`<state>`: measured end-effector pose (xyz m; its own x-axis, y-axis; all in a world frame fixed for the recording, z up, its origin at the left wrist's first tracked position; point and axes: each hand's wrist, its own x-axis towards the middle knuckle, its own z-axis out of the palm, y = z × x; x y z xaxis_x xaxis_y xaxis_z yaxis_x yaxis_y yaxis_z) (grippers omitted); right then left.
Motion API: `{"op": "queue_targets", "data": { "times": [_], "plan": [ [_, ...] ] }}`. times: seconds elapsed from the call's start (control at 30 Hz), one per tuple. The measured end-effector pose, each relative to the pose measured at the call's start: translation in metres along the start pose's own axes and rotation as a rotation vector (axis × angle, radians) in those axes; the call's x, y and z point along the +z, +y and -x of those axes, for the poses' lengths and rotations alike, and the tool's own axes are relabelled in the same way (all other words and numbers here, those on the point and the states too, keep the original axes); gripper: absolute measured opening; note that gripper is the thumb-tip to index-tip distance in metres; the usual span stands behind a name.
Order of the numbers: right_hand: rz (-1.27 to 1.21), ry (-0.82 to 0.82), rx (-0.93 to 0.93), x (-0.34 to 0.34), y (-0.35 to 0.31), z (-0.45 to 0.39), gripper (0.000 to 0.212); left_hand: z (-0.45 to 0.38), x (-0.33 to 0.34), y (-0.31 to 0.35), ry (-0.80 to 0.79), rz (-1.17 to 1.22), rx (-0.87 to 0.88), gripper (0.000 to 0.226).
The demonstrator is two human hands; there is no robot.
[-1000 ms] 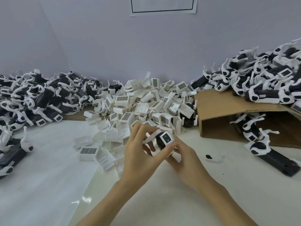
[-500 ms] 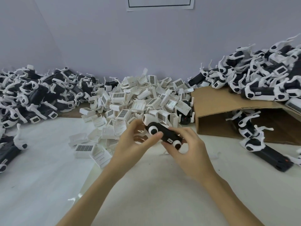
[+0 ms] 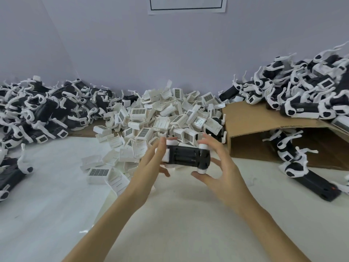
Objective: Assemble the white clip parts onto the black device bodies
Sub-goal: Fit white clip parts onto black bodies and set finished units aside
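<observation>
A black device body (image 3: pixel 186 156) with white parts at both ends lies level between my hands, above the white table. My left hand (image 3: pixel 151 167) grips its left end with fingers and thumb. My right hand (image 3: pixel 220 171) holds its right end, thumb under the white cap and fingers over the top. Behind it spreads a heap of loose white clip parts (image 3: pixel 162 118) with dark gridded labels.
A pile of black-and-white devices (image 3: pixel 39 110) fills the left. More such devices (image 3: pixel 302 95) lie on a brown cardboard sheet (image 3: pixel 251 118) at right, and several (image 3: pixel 302 167) beneath and before it. A wall stands behind.
The device body has turned from end-on to lying level and lengthwise between my hands, and both hands have risen and spread to its two ends.
</observation>
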<state>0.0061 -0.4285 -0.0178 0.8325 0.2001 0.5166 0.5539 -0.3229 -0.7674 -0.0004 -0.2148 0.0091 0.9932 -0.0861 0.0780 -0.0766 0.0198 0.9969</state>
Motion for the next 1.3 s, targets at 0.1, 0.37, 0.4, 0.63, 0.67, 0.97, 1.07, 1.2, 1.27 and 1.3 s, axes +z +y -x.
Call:
{"op": "queue_targets", "data": {
  "times": [0.1,0.37,0.4,0.63,0.67,0.97,1.07,1.2,1.27,1.3],
  "plan": [
    [0.155,0.044,-0.121,0.005,0.0,0.0,0.079,-0.005,-0.002,-0.003,-0.034,0.166,-0.016,0.038],
    [-0.597,0.046,0.572,0.015,-0.013,-0.001,0.084,-0.01,-0.003,-0.018,0.076,0.003,0.168,0.053],
    [-0.595,0.059,0.566,0.016,-0.013,-0.001,0.079,-0.01,-0.004,-0.019,0.066,-0.017,0.187,0.056],
    [-0.569,0.14,0.509,0.018,-0.019,0.0,0.069,-0.008,-0.002,-0.019,0.082,-0.086,0.209,0.051],
    [-0.562,0.139,0.509,0.018,-0.021,-0.001,0.068,-0.007,-0.002,-0.019,0.089,-0.082,0.21,0.049],
    [-0.747,0.059,0.767,0.015,-0.031,-0.002,0.063,-0.003,0.003,-0.015,0.075,-0.084,0.217,0.047],
    [-1.004,-0.045,0.959,0.007,-0.032,-0.002,0.067,0.002,0.004,-0.016,0.013,-0.309,0.345,0.051],
    [-1.019,-0.087,0.994,0.005,-0.024,-0.002,0.069,0.003,0.012,-0.02,0.062,-0.338,0.346,0.051],
    [-0.999,-0.076,1.003,0.007,-0.022,-0.002,0.073,0.002,0.011,-0.02,0.065,-0.299,0.311,0.04],
    [-0.996,-0.07,1.007,0.008,-0.02,-0.002,0.074,0.002,0.01,-0.02,0.063,-0.289,0.304,0.036]
  ]
}}
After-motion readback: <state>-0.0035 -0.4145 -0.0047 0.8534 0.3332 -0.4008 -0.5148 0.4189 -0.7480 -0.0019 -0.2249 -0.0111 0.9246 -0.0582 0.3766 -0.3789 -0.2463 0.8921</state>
